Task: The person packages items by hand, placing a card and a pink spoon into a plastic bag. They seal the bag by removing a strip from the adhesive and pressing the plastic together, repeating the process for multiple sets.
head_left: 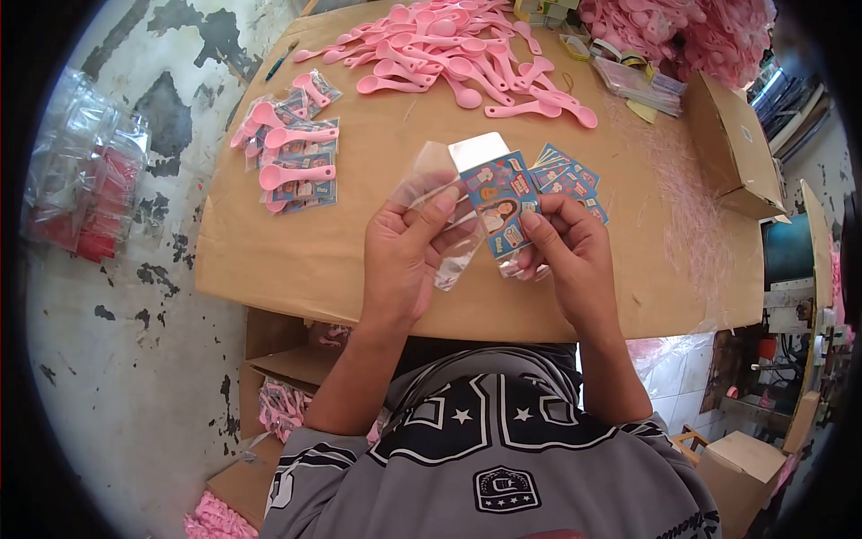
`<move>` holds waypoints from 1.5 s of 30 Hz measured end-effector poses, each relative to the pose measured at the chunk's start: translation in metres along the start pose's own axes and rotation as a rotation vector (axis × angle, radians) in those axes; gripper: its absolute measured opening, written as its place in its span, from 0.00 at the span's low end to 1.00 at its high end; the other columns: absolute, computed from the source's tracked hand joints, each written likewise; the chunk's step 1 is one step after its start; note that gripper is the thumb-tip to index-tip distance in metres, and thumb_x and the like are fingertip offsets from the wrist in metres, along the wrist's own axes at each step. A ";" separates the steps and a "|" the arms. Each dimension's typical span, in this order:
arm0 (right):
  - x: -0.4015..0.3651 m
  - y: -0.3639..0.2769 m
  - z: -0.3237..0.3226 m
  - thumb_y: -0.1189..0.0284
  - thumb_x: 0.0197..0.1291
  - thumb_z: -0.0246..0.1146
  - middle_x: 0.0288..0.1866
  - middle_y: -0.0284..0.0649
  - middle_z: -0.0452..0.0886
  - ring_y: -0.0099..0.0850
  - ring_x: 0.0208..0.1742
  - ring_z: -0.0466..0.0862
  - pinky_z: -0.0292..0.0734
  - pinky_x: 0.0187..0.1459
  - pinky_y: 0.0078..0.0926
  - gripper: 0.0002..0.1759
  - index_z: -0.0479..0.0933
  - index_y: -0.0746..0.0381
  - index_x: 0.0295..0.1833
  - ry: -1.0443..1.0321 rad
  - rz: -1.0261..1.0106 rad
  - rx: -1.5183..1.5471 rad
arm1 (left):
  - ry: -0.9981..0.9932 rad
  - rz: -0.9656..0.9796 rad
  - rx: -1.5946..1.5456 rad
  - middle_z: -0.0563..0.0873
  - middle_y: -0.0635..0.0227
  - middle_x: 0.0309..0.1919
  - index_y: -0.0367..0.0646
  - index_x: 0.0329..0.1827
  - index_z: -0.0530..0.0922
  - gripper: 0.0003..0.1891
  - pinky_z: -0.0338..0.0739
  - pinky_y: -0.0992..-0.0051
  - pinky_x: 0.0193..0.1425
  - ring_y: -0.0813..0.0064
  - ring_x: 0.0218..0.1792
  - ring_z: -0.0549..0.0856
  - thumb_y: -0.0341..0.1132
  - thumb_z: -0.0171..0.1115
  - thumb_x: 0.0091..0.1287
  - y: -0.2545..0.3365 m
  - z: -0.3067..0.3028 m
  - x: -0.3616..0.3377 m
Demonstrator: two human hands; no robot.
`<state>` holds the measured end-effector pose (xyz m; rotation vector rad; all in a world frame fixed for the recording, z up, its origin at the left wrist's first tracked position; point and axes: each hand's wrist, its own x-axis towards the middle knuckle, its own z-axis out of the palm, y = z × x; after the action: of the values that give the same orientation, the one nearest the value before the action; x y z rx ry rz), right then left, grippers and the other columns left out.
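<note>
My left hand (409, 238) is closed on a clear plastic bag (460, 259), held between thumb and fingers. In my right hand (567, 247) is a blue printed card (499, 203), pinched by thumb and fingers, with clear plastic below it. A white card edge (478, 151) sticks out behind the blue card. Several more blue cards (567, 177) lie fanned on the table just beyond my right hand. To the left, packed cards (310, 191) in clear bags lie with pink spoons (301, 136) on them.
A big pile of pink spoons (449, 45) covers the table's far side. Right of it are tape rolls (603, 49), stacked clear bags (637, 85) and a cardboard box (732, 148). Pink shreds (691, 216) lie along the right edge. A green pen (282, 60) lies far left.
</note>
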<state>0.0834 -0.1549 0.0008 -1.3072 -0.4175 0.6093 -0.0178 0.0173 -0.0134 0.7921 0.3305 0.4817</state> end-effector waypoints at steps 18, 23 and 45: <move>0.001 0.006 -0.002 0.73 0.72 0.73 0.42 0.33 0.86 0.18 0.42 0.86 0.83 0.43 0.19 0.11 0.79 0.64 0.53 0.040 -0.053 0.140 | -0.116 0.064 0.117 0.92 0.62 0.53 0.35 0.65 0.81 0.15 0.84 0.72 0.64 0.76 0.55 0.90 0.27 0.68 0.78 -0.026 0.022 -0.006; 0.008 0.014 0.016 0.70 0.75 0.71 0.44 0.33 0.87 0.18 0.44 0.86 0.81 0.42 0.19 0.14 0.81 0.66 0.58 0.061 -0.139 0.172 | -0.100 0.071 0.157 0.91 0.64 0.58 0.37 0.70 0.81 0.19 0.78 0.74 0.69 0.79 0.59 0.87 0.28 0.69 0.77 -0.030 0.019 -0.011; -0.003 0.025 0.044 0.79 0.66 0.75 0.47 0.30 0.81 0.13 0.42 0.79 0.72 0.34 0.15 0.13 0.77 0.60 0.49 0.067 -0.287 -0.119 | -0.114 0.144 -0.441 0.87 0.63 0.48 0.43 0.79 0.67 0.22 0.86 0.59 0.66 0.71 0.50 0.88 0.35 0.56 0.86 -0.017 0.020 -0.006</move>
<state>0.0500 -0.1193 -0.0139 -1.3456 -0.5809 0.3028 -0.0090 -0.0083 -0.0117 0.4119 0.0547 0.6150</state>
